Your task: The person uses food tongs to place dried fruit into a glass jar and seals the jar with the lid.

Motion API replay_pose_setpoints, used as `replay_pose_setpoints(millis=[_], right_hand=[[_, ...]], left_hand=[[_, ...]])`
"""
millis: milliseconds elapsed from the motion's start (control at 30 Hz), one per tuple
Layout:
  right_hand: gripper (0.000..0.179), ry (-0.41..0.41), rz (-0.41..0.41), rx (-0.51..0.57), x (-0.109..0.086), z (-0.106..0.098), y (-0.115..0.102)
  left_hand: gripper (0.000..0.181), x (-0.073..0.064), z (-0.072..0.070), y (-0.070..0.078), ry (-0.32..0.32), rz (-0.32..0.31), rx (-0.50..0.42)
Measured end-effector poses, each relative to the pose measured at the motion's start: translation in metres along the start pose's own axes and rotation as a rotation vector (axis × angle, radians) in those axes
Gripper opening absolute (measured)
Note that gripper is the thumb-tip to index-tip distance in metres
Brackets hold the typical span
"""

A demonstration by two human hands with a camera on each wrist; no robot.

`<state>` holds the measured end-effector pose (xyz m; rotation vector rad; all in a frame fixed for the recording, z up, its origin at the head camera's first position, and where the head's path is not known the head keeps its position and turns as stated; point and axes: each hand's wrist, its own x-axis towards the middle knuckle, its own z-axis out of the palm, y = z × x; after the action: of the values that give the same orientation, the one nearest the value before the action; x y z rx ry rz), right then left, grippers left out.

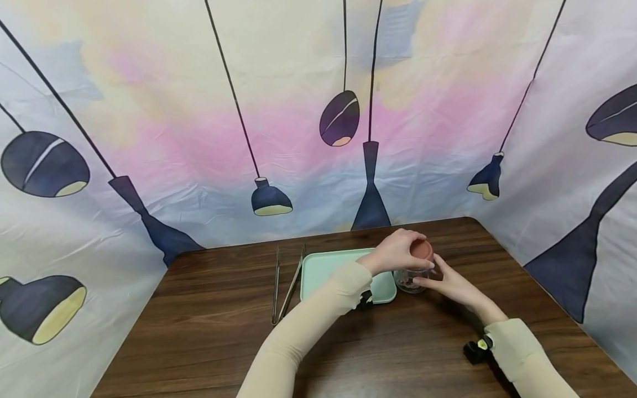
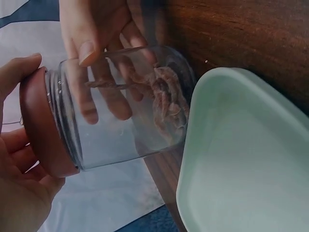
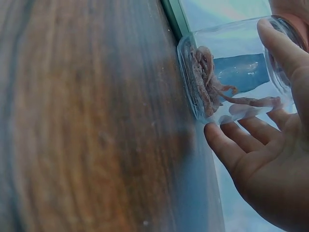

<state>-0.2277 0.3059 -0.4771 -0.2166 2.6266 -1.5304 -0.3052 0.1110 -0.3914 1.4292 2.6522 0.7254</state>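
A clear jar (image 1: 405,283) with a reddish-brown lid (image 1: 422,250) stands upright on the table, beside the right edge of the tray. From above, my left hand (image 1: 398,253) grips the lid round its rim, thumb on one side and fingers on the other. My right hand (image 1: 455,284) holds the jar's glass body from the right, its thumb and fingers around the wall. Inside, brownish, wrinkled dried strips (image 2: 166,96) lie mostly at the bottom, one reaching up toward the lid. The left wrist view shows the lid (image 2: 43,125) sitting on the jar's threaded neck.
A mint-green tray (image 1: 318,271) lies left of the jar, partly behind my left forearm. Metal tongs (image 1: 276,287) lie left of the tray with their arms spread. The dark wooden table (image 1: 209,326) meets a patterned cloth (image 1: 308,166) at the back.
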Motion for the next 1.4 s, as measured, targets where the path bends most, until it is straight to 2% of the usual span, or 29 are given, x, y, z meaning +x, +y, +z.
replay_pose_setpoints(millis=[233,400,533,633,767,867,967,1100,1400], right_hand=[[0.097,-0.002,-0.016,0.016,-0.001,-0.002,-0.002],[0.097,-0.016,-0.009,0.007,-0.001,0.0,-0.003],[0.098,-0.008,-0.011,0.005,-0.001,-0.001,-0.005],[0.099,-0.005,-0.023,0.012,0.0,-0.001,-0.006],[0.1,-0.008,-0.037,0.017,0.001,0.0,-0.005],[0.101,-0.012,-0.031,0.012,0.0,0.001,-0.003],[0.102,-0.013,-0.007,0.009,-0.001,0.002,-0.001],[0.101,-0.017,0.004,0.007,-0.002,0.003,0.0],[0.099,-0.007,-0.034,0.037,-0.001,0.002,-0.002]], left_hand=[[0.073,0.001,0.002,0.006,0.018,-0.025,0.064],[0.073,0.0,0.006,0.009,0.016,-0.065,0.109],[0.075,-0.001,0.005,0.009,0.006,-0.055,0.114],[0.079,-0.003,0.002,0.003,-0.037,-0.024,0.066],[0.089,-0.008,-0.002,-0.011,-0.136,0.0,-0.064],[0.092,-0.013,-0.002,-0.02,-0.163,-0.003,-0.15],[0.091,-0.018,0.001,-0.024,-0.138,-0.014,-0.189],[0.09,-0.022,0.006,-0.021,-0.084,-0.05,-0.179],[0.091,-0.026,0.013,-0.003,0.036,-0.14,-0.003]])
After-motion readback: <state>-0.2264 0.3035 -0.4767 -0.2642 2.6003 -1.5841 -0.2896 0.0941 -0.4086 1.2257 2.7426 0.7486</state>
